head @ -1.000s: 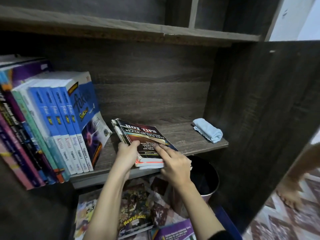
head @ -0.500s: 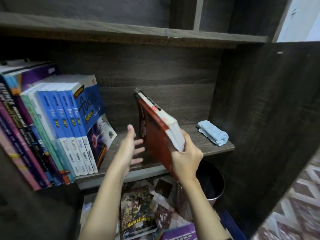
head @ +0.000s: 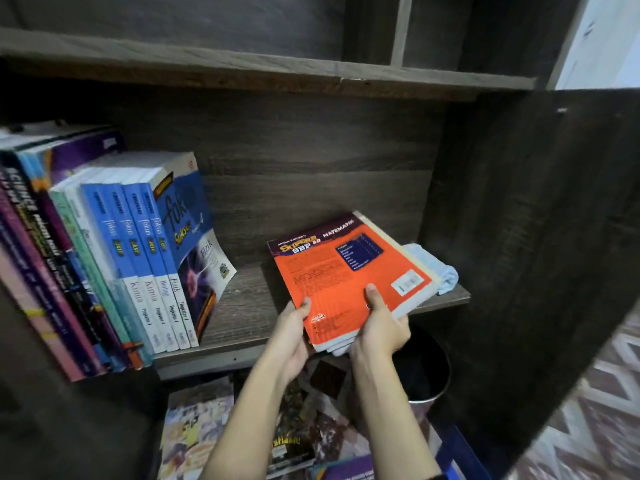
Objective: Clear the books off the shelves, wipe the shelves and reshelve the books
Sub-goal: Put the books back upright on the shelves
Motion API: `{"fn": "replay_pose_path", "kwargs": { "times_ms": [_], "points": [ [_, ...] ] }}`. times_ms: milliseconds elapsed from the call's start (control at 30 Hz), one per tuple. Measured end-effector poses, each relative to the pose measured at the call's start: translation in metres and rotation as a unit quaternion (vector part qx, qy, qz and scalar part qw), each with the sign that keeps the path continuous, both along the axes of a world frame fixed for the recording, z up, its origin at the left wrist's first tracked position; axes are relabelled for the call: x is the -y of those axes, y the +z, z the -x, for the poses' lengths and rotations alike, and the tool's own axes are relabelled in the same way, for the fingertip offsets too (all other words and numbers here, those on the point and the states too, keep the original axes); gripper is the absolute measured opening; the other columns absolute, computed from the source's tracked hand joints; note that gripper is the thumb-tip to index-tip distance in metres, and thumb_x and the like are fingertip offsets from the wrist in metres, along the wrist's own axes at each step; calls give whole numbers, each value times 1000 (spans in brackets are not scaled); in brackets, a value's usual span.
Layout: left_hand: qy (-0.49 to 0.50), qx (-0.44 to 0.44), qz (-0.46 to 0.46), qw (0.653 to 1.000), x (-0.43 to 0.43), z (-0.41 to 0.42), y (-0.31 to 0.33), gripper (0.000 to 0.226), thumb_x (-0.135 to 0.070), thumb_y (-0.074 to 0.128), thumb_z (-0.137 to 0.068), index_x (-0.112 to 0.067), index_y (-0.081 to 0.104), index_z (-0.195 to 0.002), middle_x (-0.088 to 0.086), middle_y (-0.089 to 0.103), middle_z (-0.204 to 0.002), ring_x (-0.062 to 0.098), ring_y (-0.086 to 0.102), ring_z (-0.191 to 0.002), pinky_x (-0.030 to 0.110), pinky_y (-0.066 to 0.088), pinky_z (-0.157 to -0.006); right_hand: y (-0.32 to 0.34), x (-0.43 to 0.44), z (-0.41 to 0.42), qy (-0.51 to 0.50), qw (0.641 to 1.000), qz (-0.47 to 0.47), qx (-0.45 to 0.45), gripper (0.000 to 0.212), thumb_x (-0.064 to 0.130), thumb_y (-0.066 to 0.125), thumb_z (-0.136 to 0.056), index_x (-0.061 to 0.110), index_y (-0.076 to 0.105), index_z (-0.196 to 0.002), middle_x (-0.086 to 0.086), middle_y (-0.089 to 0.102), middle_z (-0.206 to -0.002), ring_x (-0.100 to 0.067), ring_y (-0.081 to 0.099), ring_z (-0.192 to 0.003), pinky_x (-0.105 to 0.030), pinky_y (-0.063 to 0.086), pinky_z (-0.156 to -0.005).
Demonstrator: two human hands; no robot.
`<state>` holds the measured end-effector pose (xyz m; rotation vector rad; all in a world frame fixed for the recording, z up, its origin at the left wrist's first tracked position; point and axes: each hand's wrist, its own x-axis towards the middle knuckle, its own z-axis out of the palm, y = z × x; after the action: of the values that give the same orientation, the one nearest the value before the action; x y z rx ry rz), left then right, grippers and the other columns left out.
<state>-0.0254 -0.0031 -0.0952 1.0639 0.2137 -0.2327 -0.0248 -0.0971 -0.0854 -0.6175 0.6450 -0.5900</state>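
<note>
Flipped since half a second ago: orange book (head: pixel 346 285) now back cover up, barcode showing, tilted over shelf (head: pixel 239 306) front edge. Left hand (head: pixel 292 329) and right hand (head: pixel 382 325) grip its near edge, thumbs on top.

My bare forearms reach forward side by side, left hand (head: pixel 294 336) and right hand (head: pixel 381 327) gripping an orange book (head: pixel 346 271), thumbs on top.

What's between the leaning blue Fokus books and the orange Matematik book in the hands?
Head view: only bare dark wood shelf board between the blue Fokus books and the orange Matematik book.
</note>
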Motion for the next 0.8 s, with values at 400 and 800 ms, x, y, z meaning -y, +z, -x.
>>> {"fn": "replay_pose_path", "kwargs": {
  "times_ms": [400,800],
  "points": [
    [16,16,-192,981,5,-5,-12,30,6,37,-94,-9,63,-94,7,67,-84,23,63,-78,36,52,-76,-33,-5,-11,26,990,-91,-104,29,5,77,-77,7,59,-100,-13,65,-94,-30,65,-72,-32,51,-53],
    [-9,60,-429,901,4,-19,-34,14,-18,66,-83,-29,59,-82,5,71,-98,28,68,-87,44,56,-78,-45,17,-16,65,932,148,-325,118,47,84,-63,9,12,-148,-20,24,-148,-41,31,-133,-50,27,-108]
  ]
}}
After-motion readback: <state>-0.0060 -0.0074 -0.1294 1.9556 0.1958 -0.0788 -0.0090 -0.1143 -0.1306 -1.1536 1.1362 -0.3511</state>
